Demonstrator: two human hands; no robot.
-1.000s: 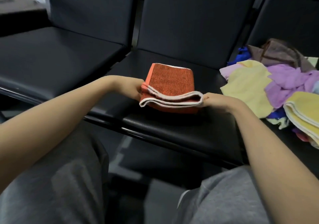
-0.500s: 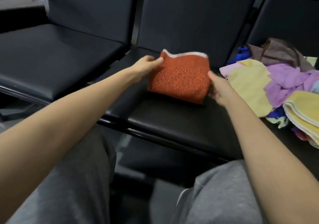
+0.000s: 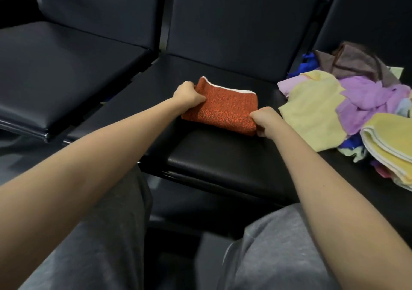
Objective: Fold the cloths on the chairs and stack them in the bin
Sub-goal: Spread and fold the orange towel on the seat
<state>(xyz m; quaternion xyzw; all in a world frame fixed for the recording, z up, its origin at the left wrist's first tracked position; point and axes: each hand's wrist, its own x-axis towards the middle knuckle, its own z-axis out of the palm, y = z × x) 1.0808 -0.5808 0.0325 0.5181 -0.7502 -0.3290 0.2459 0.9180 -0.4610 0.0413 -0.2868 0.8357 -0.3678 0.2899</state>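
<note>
A folded orange cloth [image 3: 223, 109] with a white edge lies flat on the middle black chair seat [image 3: 223, 160]. My left hand [image 3: 188, 95] grips its far left corner with curled fingers. My right hand [image 3: 264, 120] pinches its near right corner. A heap of unfolded cloths [image 3: 347, 102] in yellow, purple, brown and blue covers the right chair. No bin is in view.
A bare black chair seat [image 3: 66, 71] stands to the left, with chair backs [image 3: 234, 21] behind. A folded yellow towel [image 3: 390, 147] lies at the near right edge of the heap. My grey-trousered knees fill the bottom of the view.
The orange cloth was lifted and flipped over by both hands, and now lies flat on the seat, a little farther back, with both hands still holding it.
</note>
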